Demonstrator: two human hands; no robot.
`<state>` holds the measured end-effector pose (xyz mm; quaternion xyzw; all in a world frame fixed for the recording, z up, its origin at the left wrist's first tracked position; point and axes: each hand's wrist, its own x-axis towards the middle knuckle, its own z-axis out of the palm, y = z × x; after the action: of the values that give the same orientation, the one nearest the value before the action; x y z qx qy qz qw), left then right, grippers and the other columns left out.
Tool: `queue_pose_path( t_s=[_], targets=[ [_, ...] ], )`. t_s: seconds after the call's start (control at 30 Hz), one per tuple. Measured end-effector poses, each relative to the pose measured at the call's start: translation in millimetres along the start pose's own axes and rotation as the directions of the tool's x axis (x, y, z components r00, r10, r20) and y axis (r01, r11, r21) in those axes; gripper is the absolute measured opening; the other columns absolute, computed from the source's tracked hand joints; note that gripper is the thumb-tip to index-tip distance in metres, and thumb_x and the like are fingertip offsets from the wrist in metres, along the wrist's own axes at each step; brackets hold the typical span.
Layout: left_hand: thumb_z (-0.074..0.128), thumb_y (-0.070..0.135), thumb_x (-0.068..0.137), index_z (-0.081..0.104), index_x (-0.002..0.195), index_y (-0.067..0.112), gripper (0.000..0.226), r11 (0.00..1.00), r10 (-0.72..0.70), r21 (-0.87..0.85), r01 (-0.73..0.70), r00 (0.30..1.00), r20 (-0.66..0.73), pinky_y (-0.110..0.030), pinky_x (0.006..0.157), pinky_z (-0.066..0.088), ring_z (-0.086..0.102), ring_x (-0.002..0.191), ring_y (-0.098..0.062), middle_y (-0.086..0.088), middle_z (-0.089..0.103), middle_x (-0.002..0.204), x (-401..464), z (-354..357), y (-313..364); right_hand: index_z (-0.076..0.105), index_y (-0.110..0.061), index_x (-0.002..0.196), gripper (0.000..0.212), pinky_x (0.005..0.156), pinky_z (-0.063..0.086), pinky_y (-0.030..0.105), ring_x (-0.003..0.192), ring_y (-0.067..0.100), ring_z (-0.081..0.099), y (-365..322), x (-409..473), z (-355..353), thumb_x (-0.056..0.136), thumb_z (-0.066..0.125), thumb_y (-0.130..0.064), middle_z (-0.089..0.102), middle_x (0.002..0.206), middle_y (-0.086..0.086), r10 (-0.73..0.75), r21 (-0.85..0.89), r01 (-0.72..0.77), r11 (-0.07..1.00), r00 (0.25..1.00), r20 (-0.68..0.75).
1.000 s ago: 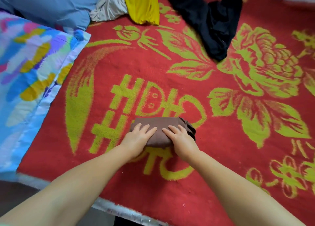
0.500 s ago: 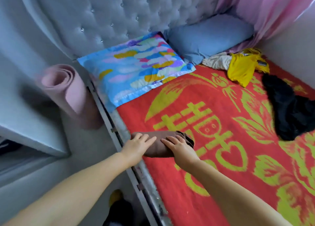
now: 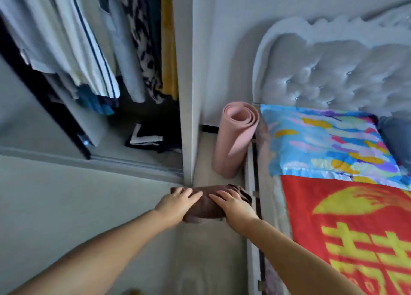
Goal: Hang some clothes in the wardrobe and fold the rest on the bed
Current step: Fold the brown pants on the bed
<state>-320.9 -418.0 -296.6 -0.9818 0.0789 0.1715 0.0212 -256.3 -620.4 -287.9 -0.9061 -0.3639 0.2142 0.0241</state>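
between the bed (image 3: 262, 205) and the open wardrobe (image 3: 186, 94), above the pale floor (image 3: 66, 205), both hands carry a folded brown garment (image 3: 210, 208). the left hand (image 3: 178, 202) lies on the bundle's left end with its fingers (image 3: 189, 193) fairly straight and spread over the top; whether the thumb curls underneath is hidden. the right hand (image 3: 233, 204) lies on the right half in the same way, fingers flat and pointing toward the left hand, thumb out of sight. the garment sits between them, off the bed, its right end showing loose folded edges just beside the bed's side rail.

to the right, the bed carries a red blanket (image 3: 355, 228) with yellow characters, and above it a pillow (image 3: 329, 143) in blue with bright patches, touching a grey tufted headboard (image 3: 333, 72). a rolled pink mat (image 3: 235, 139) stands upright on the floor, leaning close against the corner of the bed, between the bed and the wardrobe's white side panel.

inside the wardrobe, hanging clothes (image 3: 93, 50) fill the upper part: pale striped pieces, a leopard-print one (image 3: 144, 50) and a mustard yellow one (image 3: 169, 45) against the side panel. on the wardrobe bottom lies a dark folded item with white bands (image 3: 149, 139). the picture is somewhat blurred on the left side.
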Motion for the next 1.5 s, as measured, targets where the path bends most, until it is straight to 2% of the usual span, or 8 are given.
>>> queue_pose_path(
  t_s=[0.23, 0.43, 0.7, 0.87, 1.03, 1.17, 1.33, 1.5],
  targets=[
    [0.051, 0.002, 0.085, 0.016, 0.15, 0.024, 0.078, 0.992, -0.12, -0.048, 0.12, 0.993, 0.003, -0.044, 0.08, 0.051, 0.033, 0.127, -0.033, -0.009, 0.036, 0.138, -66.7, 10.7, -169.0, 0.02, -0.034, 0.151, 0.071, 0.118, 0.02, 0.035, 0.145, 0.021, 0.015, -139.4, 115.4, -16.3, 0.09, 0.045, -0.006, 0.02, 0.157, -0.007, -0.184, 0.016, 0.184, 0.983, 0.983, 0.0],
    [0.05, 0.0, 0.086, 0.016, 0.15, 0.025, 0.077, 0.97, -0.23, -0.062, 0.233, 0.971, 0.062, -0.041, 0.079, 0.05, 0.035, 0.126, -0.031, -0.008, 0.035, 0.139, -78.1, 29.1, -268.3, 0.019, -0.034, 0.152, 0.074, 0.116, 0.024, 0.044, 0.145, 0.026, 0.013, -205.7, 207.0, -23.9, 0.09, 0.046, -0.003, 0.02, 0.158, -0.005, -0.261, 0.021, 0.26, 0.965, 0.963, 0.069],
    [0.052, 0.008, 0.089, 0.015, 0.15, 0.025, 0.074, 0.951, -0.243, -0.155, 0.268, 0.956, 0.163, -0.041, 0.082, 0.049, 0.034, 0.128, -0.03, -0.007, 0.034, 0.141, 9.3, 46.7, -351.6, 0.017, -0.034, 0.152, 0.073, 0.117, 0.022, 0.044, 0.145, 0.025, 0.015, -187.5, 343.7, -24.3, 0.092, 0.05, -0.01, 0.019, 0.158, -0.004, -0.284, -0.02, 0.293, 0.956, 0.939, 0.193],
    [0.052, 0.001, 0.086, 0.013, 0.151, 0.028, 0.081, 0.942, -0.25, -0.182, 0.284, 0.95, 0.189, -0.041, 0.084, 0.05, 0.032, 0.129, -0.03, -0.006, 0.031, 0.144, 94.9, 67.8, -412.0, 0.018, -0.037, 0.152, 0.075, 0.117, 0.021, 0.045, 0.146, 0.03, 0.013, -162.8, 447.2, -23.4, 0.09, 0.043, 0.0, 0.019, 0.158, -0.006, -0.262, -0.008, 0.269, 0.963, 0.947, 0.185],
    [0.051, 0.005, 0.087, 0.017, 0.15, 0.026, 0.075, 0.964, -0.201, -0.136, 0.227, 0.962, 0.183, -0.044, 0.086, 0.049, 0.036, 0.124, -0.031, -0.007, 0.035, 0.139, 185.2, 110.4, -466.4, 0.018, -0.037, 0.152, 0.076, 0.116, 0.023, 0.043, 0.145, 0.028, 0.013, -134.9, 539.7, 2.9, 0.09, 0.043, -0.001, 0.017, 0.159, -0.005, -0.215, -0.028, 0.223, 0.974, 0.96, 0.179],
    [0.052, 0.01, 0.088, 0.015, 0.151, 0.029, 0.076, 0.983, -0.169, -0.057, 0.176, 0.979, 0.115, -0.043, 0.088, 0.049, 0.036, 0.127, -0.03, -0.003, 0.034, 0.141, 271.6, 155.1, -518.6, 0.019, -0.035, 0.152, 0.074, 0.113, 0.032, 0.04, 0.144, 0.027, 0.018, -111.8, 624.5, 27.9, 0.09, 0.049, -0.007, 0.017, 0.158, -0.006, -0.149, -0.045, 0.156, 0.987, 0.978, 0.143],
    [0.043, 0.012, 0.095, 0.011, 0.153, 0.029, 0.069, 0.99, -0.129, 0.041, 0.133, 0.988, -0.085, -0.042, 0.107, 0.036, 0.034, 0.133, -0.032, -0.008, 0.028, 0.149, 374.7, 173.8, -598.3, 0.022, -0.03, 0.152, 0.071, 0.11, 0.035, 0.041, 0.137, 0.034, 0.028, -87.2, 728.8, 23.7, 0.09, 0.05, -0.008, 0.026, 0.155, 0.001, -0.142, -0.114, 0.135, 0.984, 0.988, -0.059],
    [0.046, 0.012, 0.094, 0.008, 0.154, 0.027, 0.072, 0.98, -0.153, 0.057, 0.19, 0.906, -0.395, -0.037, 0.113, 0.022, 0.019, 0.142, -0.031, -0.013, 0.02, 0.154, 447.7, 204.7, -658.2, 0.016, -0.028, 0.153, 0.071, 0.104, 0.042, 0.044, 0.139, 0.04, 0.023, -76.1, 817.7, 34.6, 0.093, 0.046, -0.006, 0.021, 0.155, 0.007, -0.093, -0.24, 0.023, 0.97, 0.954, -0.284]
  ],
)
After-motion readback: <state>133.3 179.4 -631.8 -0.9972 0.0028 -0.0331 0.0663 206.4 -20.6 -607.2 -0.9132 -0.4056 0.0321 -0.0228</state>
